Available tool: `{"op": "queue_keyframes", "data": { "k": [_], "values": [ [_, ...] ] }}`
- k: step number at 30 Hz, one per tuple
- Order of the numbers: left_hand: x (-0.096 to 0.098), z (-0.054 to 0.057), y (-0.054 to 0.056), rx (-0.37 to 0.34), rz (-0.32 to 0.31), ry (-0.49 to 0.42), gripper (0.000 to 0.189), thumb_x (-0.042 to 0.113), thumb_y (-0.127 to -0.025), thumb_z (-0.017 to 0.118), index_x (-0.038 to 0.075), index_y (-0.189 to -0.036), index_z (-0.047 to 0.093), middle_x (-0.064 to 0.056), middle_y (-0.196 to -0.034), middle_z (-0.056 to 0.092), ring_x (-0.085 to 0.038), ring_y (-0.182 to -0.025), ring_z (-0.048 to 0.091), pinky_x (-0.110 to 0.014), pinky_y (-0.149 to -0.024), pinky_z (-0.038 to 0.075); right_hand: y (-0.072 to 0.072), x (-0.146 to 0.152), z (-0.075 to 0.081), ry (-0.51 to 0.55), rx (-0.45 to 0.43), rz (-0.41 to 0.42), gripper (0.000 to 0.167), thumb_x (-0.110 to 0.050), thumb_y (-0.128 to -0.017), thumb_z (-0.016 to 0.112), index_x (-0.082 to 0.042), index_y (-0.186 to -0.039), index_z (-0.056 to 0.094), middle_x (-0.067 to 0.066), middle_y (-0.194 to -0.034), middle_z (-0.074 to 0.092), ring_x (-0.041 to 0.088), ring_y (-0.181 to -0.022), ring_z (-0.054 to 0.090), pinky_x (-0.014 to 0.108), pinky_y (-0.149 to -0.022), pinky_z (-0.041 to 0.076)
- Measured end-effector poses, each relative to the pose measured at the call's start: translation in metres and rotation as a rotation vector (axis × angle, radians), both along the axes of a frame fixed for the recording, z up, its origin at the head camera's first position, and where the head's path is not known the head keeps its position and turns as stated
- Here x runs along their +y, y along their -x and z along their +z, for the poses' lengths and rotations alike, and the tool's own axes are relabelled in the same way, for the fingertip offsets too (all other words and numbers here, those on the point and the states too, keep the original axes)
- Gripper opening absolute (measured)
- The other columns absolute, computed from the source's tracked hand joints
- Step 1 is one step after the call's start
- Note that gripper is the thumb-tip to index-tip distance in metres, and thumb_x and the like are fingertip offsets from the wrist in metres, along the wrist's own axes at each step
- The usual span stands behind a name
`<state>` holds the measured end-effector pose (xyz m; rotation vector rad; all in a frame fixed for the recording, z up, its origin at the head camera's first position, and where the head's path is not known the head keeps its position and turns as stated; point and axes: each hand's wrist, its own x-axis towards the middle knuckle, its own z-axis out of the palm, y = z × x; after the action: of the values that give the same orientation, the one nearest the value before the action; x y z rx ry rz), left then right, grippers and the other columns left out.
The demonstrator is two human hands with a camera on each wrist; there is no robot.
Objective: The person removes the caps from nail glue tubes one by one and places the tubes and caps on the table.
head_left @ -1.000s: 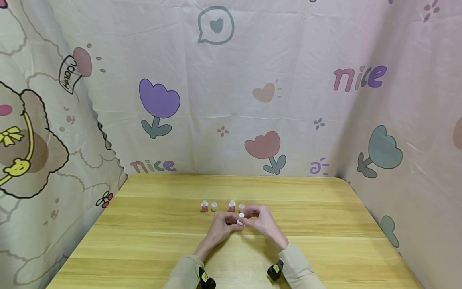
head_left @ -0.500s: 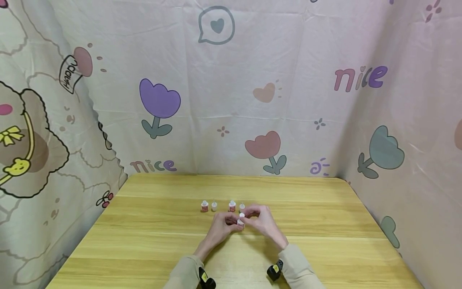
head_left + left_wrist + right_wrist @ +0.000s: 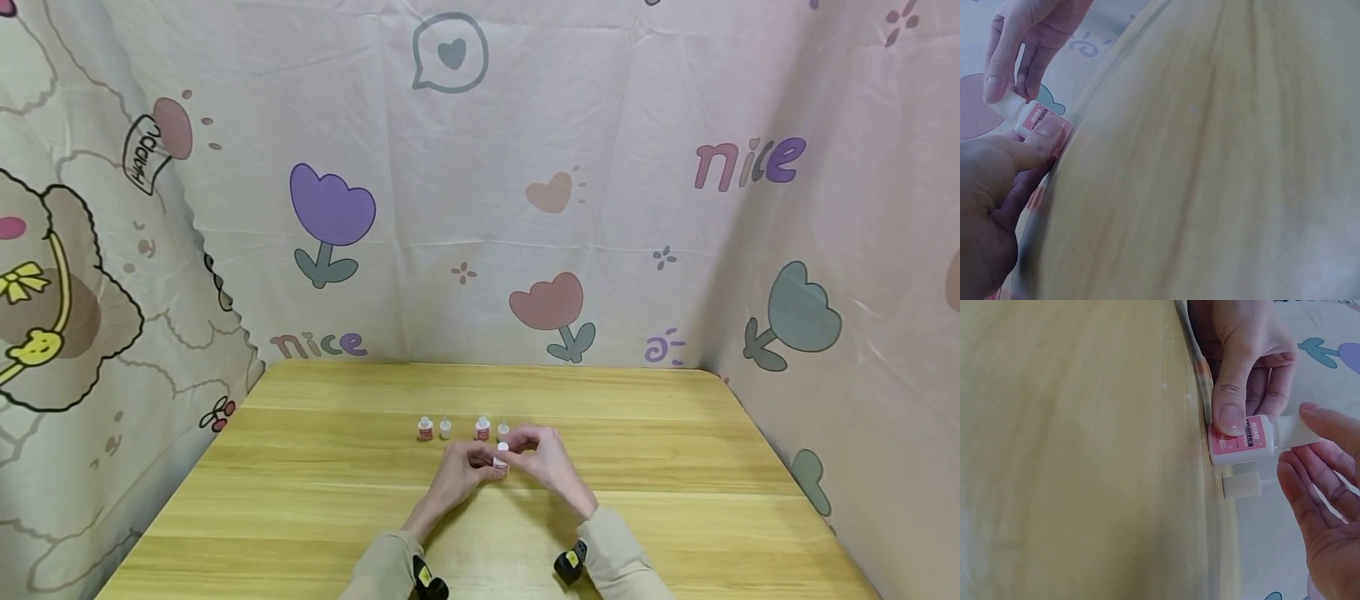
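Note:
A small white bottle with a pink label (image 3: pixel 1244 442) stands upright on the table between both hands. My left hand (image 3: pixel 456 471) grips its body, the thumb lying across the label in both wrist views. Its white cap (image 3: pixel 1295 430) sits on the neck, pinched between the thumb and fingers of my right hand (image 3: pixel 551 460). From the left wrist, the same bottle (image 3: pixel 1034 117) shows at the left edge of the table, with the right fingers at its cap (image 3: pixel 1007 105).
Behind the hands, two similar bottles stand in a row, one at left (image 3: pixel 425 429) and one nearer the middle (image 3: pixel 482 429). Beside each is a loose white cap, the left cap (image 3: pixel 446 430) and the right cap (image 3: pixel 503 430), with thin stems pointing up. A patterned curtain (image 3: pixel 465 208) surrounds the wooden table (image 3: pixel 337 467).

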<state>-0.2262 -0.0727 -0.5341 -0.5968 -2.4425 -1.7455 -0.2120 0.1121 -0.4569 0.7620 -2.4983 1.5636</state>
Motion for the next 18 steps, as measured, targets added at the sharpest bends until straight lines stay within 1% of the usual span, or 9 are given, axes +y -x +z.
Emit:
{"op": "queue_keyframes", "data": {
  "k": [5,9,13,18],
  "values": [
    [0.0,0.0003,-0.0001,0.0,-0.005,-0.006,0.015,0.009,-0.077,0.085,0.008,-0.09,0.077,-0.011,-0.086,0.078,-0.02,-0.075,0.073,-0.019,-0.069,0.055,0.0013,0.0006,-0.0036,0.02,0.014,0.035,0.012,0.007,-0.082,0.076,0.01,-0.093,0.073,0.024,-0.089,0.073,0.024,-0.079,0.07,0.047,-0.08,0.061],
    [-0.0001,0.0002,0.0004,-0.001,-0.003,0.004,0.014,0.009,-0.077,0.085,0.008,-0.089,0.077,-0.011,-0.085,0.078,-0.017,-0.073,0.072,-0.018,-0.068,0.055,0.0021,0.0013,-0.006,0.032,0.01,0.058,0.013,0.009,-0.083,0.074,0.011,-0.096,0.072,0.026,-0.092,0.072,0.031,-0.082,0.07,0.055,-0.083,0.059],
    [-0.0007,-0.0006,0.0011,0.009,-0.006,-0.002,0.014,0.008,-0.077,0.085,0.007,-0.089,0.077,-0.011,-0.084,0.078,-0.015,-0.073,0.072,-0.018,-0.067,0.055,0.002,0.0011,-0.0062,0.035,0.003,0.045,0.015,0.008,-0.083,0.075,0.011,-0.097,0.072,0.025,-0.091,0.073,0.031,-0.081,0.071,0.054,-0.083,0.059],
    [-0.0009,-0.001,0.0013,0.016,-0.005,0.003,0.014,0.009,-0.078,0.085,0.007,-0.091,0.078,-0.011,-0.085,0.078,-0.015,-0.074,0.072,-0.019,-0.068,0.055,0.0011,0.0002,-0.0046,0.03,-0.011,0.009,0.014,0.004,-0.082,0.078,0.008,-0.093,0.071,0.022,-0.087,0.074,0.02,-0.077,0.069,0.044,-0.079,0.061]
  ]
}}
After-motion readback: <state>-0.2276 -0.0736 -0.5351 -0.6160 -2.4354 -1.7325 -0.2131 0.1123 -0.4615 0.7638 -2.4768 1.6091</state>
